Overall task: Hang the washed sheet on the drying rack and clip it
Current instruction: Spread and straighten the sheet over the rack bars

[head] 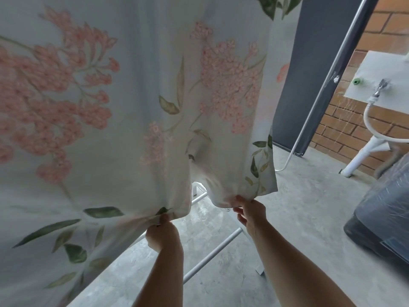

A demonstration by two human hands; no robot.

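Sheet (pixel 124 107) hangs in front of you, filling the left and centre with its top edge out of frame: white, thin, pink flower clusters and green leaves, split at the bottom into 2 hanging folds with creases bunching at each grip. Your left hand (pixel 163 234) has its fingers clamped on the left fold's hem, and your right hand (pixel 250 212) pinches the right fold's hem between thumb and fingers. White rack (pixel 212 254) bars show below over the concrete floor (pixel 309 207).
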